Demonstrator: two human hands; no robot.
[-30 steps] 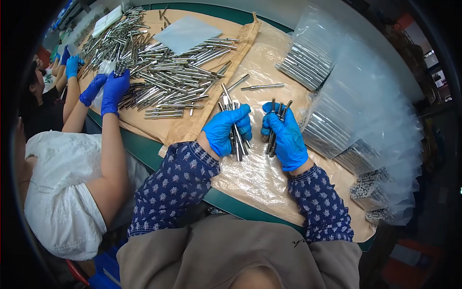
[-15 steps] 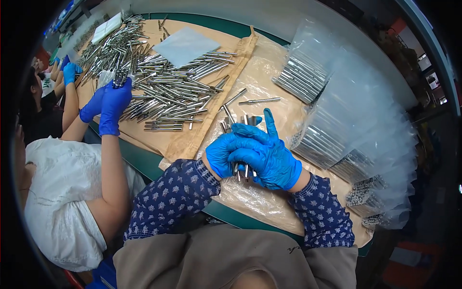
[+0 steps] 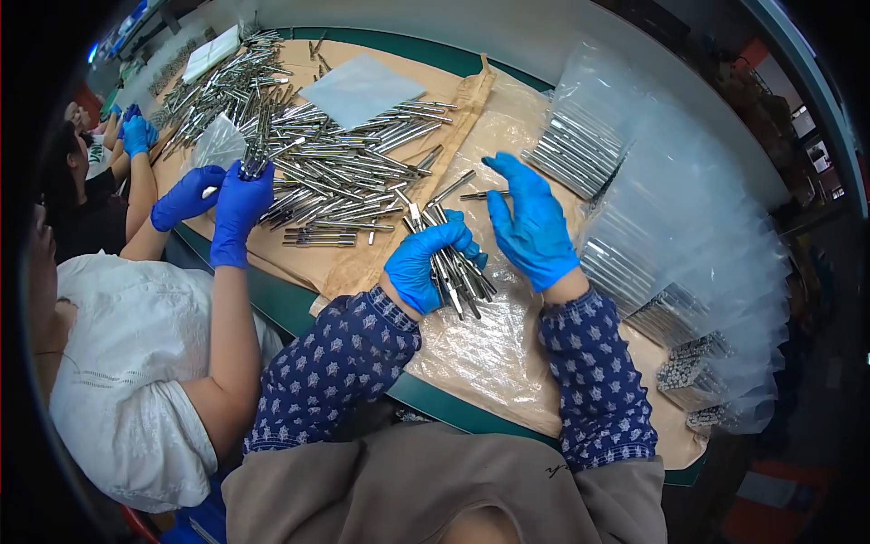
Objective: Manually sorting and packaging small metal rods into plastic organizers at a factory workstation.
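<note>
My left hand (image 3: 419, 267), in a blue glove, is wrapped round a bundle of shiny metal rods (image 3: 460, 279) with stepped, narrower ends. The bundle stands tilted, its rods fanning out above and below the fist. To its right, my right hand (image 3: 536, 227), gloved too, is raised with thumb and fingers apart and nothing in its grasp. One loose rod (image 3: 478, 195) lies partly hidden behind that hand; whether they touch I cannot tell. Another single rod (image 3: 453, 185) rests just beyond the bundle. Clear plastic sheeting (image 3: 480, 363) covers the brown paper under my hands.
A large heap of rods (image 3: 349, 163) spreads across the far left, partly under a pale square sheet (image 3: 361, 91). Along the right side stand several clear plastic bags packed with rods (image 3: 580, 150). At my left a co-worker's purple-gloved hand (image 3: 243, 208) holds rods.
My hands have separated: the right has let go of the bundle and moved up and right, opening. My left keeps the rods, which now lean more. The co-worker's hands have shifted right.
</note>
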